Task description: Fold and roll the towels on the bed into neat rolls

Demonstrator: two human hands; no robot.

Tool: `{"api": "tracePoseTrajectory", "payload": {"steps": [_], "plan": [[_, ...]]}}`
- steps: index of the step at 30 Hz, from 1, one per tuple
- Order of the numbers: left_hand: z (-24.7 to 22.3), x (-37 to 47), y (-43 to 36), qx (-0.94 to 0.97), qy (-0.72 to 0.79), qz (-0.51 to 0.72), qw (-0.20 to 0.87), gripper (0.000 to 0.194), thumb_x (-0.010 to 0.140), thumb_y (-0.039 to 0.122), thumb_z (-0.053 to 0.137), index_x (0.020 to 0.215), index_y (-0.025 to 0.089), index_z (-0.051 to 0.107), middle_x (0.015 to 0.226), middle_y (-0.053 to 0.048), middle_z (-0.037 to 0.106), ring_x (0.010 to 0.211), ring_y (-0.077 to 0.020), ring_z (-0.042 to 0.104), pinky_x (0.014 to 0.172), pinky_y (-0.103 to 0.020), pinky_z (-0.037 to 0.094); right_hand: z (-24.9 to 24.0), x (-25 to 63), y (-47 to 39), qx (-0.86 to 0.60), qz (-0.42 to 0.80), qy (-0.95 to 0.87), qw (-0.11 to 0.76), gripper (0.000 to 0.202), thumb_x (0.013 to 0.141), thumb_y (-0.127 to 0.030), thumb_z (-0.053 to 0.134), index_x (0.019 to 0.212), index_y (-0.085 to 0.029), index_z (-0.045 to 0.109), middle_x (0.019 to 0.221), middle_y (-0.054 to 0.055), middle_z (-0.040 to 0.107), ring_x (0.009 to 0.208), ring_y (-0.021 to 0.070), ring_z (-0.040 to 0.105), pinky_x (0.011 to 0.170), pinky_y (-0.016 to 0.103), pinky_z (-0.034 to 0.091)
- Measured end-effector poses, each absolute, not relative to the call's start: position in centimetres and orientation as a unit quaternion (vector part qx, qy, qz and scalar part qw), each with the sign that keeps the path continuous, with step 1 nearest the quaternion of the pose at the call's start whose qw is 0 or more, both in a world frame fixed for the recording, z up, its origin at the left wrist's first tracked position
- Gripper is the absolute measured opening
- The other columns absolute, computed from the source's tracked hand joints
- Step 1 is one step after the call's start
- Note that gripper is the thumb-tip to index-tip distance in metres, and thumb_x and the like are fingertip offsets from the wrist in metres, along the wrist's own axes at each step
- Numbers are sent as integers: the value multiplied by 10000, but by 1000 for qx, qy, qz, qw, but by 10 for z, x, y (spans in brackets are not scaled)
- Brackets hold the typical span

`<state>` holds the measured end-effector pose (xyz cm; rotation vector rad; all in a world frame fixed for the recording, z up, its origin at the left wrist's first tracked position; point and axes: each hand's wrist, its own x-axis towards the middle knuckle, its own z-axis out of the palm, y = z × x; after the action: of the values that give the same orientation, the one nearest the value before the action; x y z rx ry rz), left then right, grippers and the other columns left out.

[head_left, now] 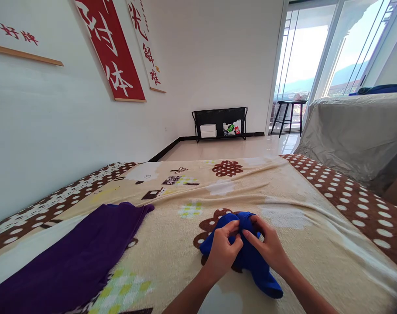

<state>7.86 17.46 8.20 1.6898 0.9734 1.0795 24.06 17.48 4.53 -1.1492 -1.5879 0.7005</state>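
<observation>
A small, bright blue garment [255, 261] lies bunched on the patterned blanket [172, 244], and its exact kind cannot be told. One rounded end of it reaches toward me at the lower right, and another part sticks out to the left. My left hand [223, 246] pinches its upper middle between thumb and fingers. Close beside it, my right hand [267, 242] grips the upper right of the same cloth, with some fingertips hidden in the folds. Off to the left, a dark purple garment [70, 257] is spread out, touched by neither hand.
The blanket has brown polka-dot borders. A white wall with hanging scrolls [115, 48] rises on the left. Beyond the far edge stand a black rack [218, 117] and a black stool [290, 109] by the glass doors. A sheet-covered piece of furniture [355, 131] is at right.
</observation>
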Motion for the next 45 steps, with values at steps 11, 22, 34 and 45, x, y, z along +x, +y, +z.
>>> {"api": "tracePoseTrajectory", "payload": {"steps": [11, 22, 34, 45], "plan": [[73, 78, 179, 672, 392, 441, 447, 286, 842, 211, 570, 1096, 162, 691, 1019, -68, 748, 920, -212, 689, 855, -322, 536, 45, 241, 174, -477, 299, -659, 500, 343, 893, -483, 594, 1073, -191, 586, 968, 43, 649, 886, 176, 608, 804, 291, 485], [74, 78, 180, 661, 385, 445, 466, 303, 869, 310, 629, 1137, 177, 676, 1049, -76, 750, 971, -223, 700, 877, -322, 529, 47, 240, 172, -478, 304, -657, 498, 338, 898, -486, 587, 1070, -195, 606, 941, 39, 663, 859, 176, 602, 782, 286, 479], [74, 78, 180, 664, 379, 449, 462, 291, 880, 303, 625, 1137, 174, 677, 1033, -70, 756, 935, -208, 702, 860, -310, 530, 48, 240, 172, -477, 305, -659, 495, 345, 901, -488, 585, 1075, -192, 608, 955, 43, 671, 870, 179, 607, 787, 290, 477], [76, 78, 178, 662, 376, 451, 466, 285, 898, 290, 613, 1152, 184, 687, 1040, -55, 757, 937, -200, 698, 858, -291, 518, 49, 240, 171, -480, 305, -658, 494, 362, 895, -505, 587, 1077, -193, 606, 953, 37, 664, 857, 175, 602, 756, 280, 470]]}}
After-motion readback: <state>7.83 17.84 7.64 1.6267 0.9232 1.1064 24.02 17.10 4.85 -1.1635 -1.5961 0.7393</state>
